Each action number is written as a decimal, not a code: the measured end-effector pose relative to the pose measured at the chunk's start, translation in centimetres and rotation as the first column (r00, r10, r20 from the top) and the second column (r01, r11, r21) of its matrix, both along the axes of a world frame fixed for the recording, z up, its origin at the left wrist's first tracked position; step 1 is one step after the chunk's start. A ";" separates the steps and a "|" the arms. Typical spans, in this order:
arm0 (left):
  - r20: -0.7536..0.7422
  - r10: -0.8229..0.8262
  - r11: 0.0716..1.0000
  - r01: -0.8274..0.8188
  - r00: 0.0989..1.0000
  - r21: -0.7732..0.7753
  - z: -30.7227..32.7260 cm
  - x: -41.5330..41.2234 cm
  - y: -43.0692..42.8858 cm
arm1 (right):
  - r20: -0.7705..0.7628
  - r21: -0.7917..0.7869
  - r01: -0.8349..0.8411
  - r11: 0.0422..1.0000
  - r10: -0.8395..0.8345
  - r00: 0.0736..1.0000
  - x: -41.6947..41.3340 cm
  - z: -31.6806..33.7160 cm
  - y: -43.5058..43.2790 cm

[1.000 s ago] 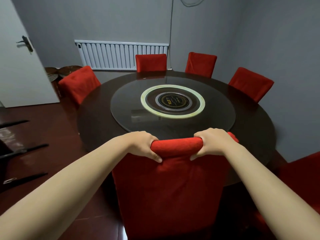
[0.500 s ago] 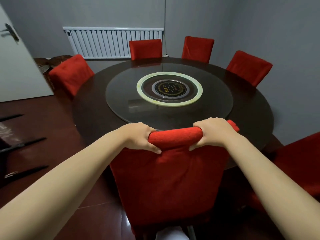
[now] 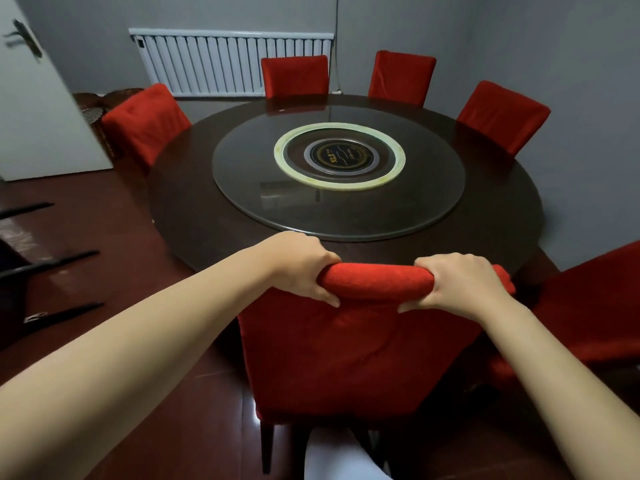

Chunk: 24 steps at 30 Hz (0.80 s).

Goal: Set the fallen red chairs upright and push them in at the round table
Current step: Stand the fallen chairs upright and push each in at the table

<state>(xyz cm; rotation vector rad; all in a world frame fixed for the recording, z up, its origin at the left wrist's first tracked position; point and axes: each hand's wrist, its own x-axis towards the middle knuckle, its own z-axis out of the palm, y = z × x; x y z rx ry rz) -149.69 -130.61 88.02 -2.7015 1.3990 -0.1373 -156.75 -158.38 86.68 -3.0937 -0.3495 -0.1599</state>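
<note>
Now, grey walls are closing in the room, a white radiator (image 3: pixel 228 64) is running along the far one, and a white door (image 3: pixel 41 116) is standing at the left over a glossy dark-red floor (image 3: pixel 104 237). The round counter (image 3: pixel 194 209) is filling the middle and carrying a glass turntable (image 3: pixel 433 188), with four far red chairs (image 3: pixel 294 76) tucked in behind it. Dark legs (image 3: pixel 62 258) are poking in at the left edge; whose, I cannot tell. The near red chair (image 3: pixel 346 358) is standing upright, its back right at the counter's near rim. It is looking fairly heavy, and stiff under a soft, loose cover that may slip, so the top rail is the place to grip. The left hand (image 3: pixel 301 268) and the right hand (image 3: pixel 460 285) are clamping that rail, set apart, one towards each end.
</note>
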 end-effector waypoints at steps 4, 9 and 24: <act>0.026 0.005 0.996 -0.007 1.000 0.094 0.6 1.3 0.8 | 0.066 0.004 0.017 1.000 -0.017 0.998 -0.6 -1.0 1.4; 0.010 0.071 0.987 -0.072 0.997 0.141 -1.3 1.7 4.3 | 0.076 -0.043 -0.043 0.998 0.046 0.996 1.0 -2.2 4.7; -0.025 0.129 0.982 -0.124 0.991 0.145 -3.9 5.5 4.5 | 0.083 -0.061 -0.014 0.998 0.019 0.996 4.9 -4.3 5.3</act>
